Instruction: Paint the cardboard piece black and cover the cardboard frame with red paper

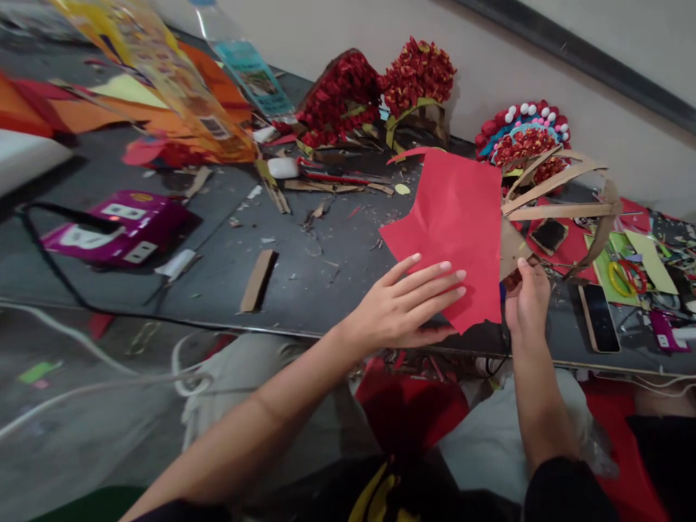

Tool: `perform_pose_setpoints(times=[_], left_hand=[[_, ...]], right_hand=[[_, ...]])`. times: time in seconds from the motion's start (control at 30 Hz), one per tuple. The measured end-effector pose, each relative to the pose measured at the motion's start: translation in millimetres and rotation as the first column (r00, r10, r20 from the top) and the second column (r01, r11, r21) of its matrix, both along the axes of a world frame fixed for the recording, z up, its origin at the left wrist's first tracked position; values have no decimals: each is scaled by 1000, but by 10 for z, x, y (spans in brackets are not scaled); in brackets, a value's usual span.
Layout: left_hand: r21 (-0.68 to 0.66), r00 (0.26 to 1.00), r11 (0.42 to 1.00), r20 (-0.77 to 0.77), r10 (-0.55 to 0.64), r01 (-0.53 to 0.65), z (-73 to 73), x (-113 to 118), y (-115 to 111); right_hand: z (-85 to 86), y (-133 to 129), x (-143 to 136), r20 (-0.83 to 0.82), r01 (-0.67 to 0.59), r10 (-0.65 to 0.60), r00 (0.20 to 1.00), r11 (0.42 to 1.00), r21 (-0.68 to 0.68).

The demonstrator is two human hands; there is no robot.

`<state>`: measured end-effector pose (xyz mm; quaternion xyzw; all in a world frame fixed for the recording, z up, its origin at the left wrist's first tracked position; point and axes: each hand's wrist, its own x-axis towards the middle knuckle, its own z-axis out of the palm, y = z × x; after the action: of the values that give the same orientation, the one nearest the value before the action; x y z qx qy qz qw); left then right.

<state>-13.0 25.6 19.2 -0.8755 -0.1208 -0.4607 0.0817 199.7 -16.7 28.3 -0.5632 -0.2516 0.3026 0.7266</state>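
Observation:
A red paper sheet [462, 210] with an irregular cut outline is held up over the table's front part. My left hand [410, 304] lies against its lower left with the fingers stretched out. Closed on the lower edge of a cardboard frame [514, 250] is my right hand [527, 293], just right of the sheet. Curved cardboard strips [570, 210] of this frame arch out to the right. The red sheet covers the frame's left part.
Dark table [309, 275] bears scraps, a cardboard strip [258, 280], a purple power strip [122, 228] and a phone [599, 317]. Bottles [250, 72] and red decorated pieces [418, 76] stand along the back. Yellow-handled scissors [620, 279] lie right. Another person's dark clothing [666, 457] shows lower right.

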Motion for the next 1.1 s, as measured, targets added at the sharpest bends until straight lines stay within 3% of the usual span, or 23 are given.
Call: perform_pose_setpoints(times=[0.1, 0.23, 0.43, 0.6, 0.73, 0.93, 1.03, 1.1], left_hand=[[-85, 991, 996, -131, -39, 28, 2, 5, 2], [-279, 985, 955, -110, -131, 96, -39, -26, 49], [-560, 995, 824, -5, 101, -86, -3, -75, 133], [-662, 985, 747, 82, 151, -60, 46, -70, 198], [-724, 964, 686, 122, 235, -75, -28, -70, 253], [-855, 916, 517, 177, 359, -38, -221, -75, 334], [-906, 861, 417, 272, 430, 78, -254, -44, 365], [-929, 813, 311, 337, 476, 203, -212, -15, 362]], right_hand=[[-16, -19, -44, -3, -96, 96, 995, 994, -46], [-61, -45, -96, 57, -197, 203, 978, 977, -85], [-112, -48, -97, 64, -292, 301, 951, 949, -115], [-94, -61, -118, 52, -320, 327, 944, 941, -113], [-86, -74, -132, 60, -350, 359, 931, 929, -117], [-111, -82, -120, 79, -368, 376, 923, 924, -103], [-120, -84, -105, 80, -367, 375, 924, 925, -95], [-125, -86, -95, 84, -366, 372, 925, 927, -79]])
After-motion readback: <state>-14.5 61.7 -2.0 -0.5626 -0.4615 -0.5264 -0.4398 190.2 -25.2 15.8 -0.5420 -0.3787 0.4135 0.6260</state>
